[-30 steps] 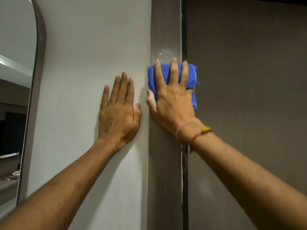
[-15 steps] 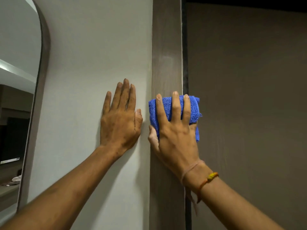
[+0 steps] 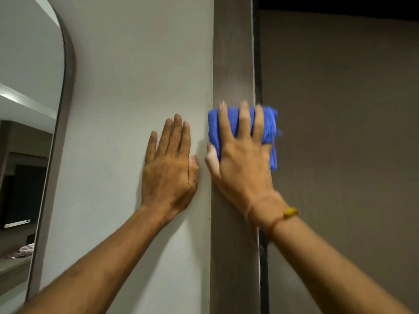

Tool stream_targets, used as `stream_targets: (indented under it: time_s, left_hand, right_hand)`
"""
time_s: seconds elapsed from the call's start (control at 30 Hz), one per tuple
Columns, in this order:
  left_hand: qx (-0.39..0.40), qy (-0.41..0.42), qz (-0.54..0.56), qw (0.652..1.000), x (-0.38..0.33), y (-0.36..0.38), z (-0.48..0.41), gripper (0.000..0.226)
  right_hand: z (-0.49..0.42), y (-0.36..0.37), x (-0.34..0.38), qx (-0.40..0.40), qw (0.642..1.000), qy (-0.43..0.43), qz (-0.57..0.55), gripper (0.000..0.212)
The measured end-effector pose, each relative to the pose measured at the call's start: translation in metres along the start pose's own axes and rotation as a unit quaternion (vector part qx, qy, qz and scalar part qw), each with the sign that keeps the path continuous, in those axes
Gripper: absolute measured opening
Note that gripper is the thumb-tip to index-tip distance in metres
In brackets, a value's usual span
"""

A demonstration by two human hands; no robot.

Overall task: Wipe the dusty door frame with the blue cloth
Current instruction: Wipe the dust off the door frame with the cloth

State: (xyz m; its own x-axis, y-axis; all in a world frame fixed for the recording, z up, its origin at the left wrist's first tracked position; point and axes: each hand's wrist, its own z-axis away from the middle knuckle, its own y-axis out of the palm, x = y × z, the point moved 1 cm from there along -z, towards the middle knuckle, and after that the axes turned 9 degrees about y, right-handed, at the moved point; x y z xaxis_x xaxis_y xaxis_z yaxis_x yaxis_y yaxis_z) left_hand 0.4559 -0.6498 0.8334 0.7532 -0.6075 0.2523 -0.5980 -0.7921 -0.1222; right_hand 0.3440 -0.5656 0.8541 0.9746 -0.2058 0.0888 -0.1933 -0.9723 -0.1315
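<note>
Pressed flat against a vertical brown door frame (image 3: 233, 53), the person's right hand (image 3: 242, 164) pins a folded blue cloth (image 3: 268, 128) to the wood, fingers (image 3: 244, 118) spread and extended over the fabric rather than curled around it. The cloth spans the full width of the frame, its right edge hanging past the dark gap (image 3: 257, 64) that separates the frame from the brown door (image 3: 340, 132) on the right. Both hand and cloth are slightly blurred. A thin cord bracelet with a yellow bead (image 3: 290, 211) circles the right wrist.

Just left of the frame, the left hand (image 3: 169, 171) lies open and empty, palm flat on the pale grey wall (image 3: 136, 75), its thumb near the frame's left edge and close beside the right thumb without clearly touching it. Both bare forearms reach up from the near bottom corners of the view.

At far left, an arch-topped mirror with a dark rim (image 3: 68, 75) reflects a dim room, including a black screen (image 3: 20, 196) and some crumpled fabric (image 3: 23, 250) on a ledge.
</note>
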Motion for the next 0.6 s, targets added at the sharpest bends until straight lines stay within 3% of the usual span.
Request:
stream_targets:
  time_s: [0.17, 0.47, 0.6]
  left_hand:
    - [0.003, -0.004, 0.000, 1.000, 0.000, -0.002, 0.001, 0.063]
    - [-0.004, -0.004, -0.002, 1.000, 0.000, 0.001, 0.000, 0.063]
    - [-0.005, -0.015, 0.003, 1.000, -0.001, 0.002, 0.003, 0.062]
  right_hand:
    - [0.060, 0.001, -0.016, 0.053, 0.998, 0.011, -0.017, 0.068]
    - [-0.074, -0.011, 0.009, 0.015, 0.999, 0.038, 0.018, 0.068]
    - [-0.001, 0.001, 0.002, -0.007, 0.999, 0.036, 0.010, 0.068]
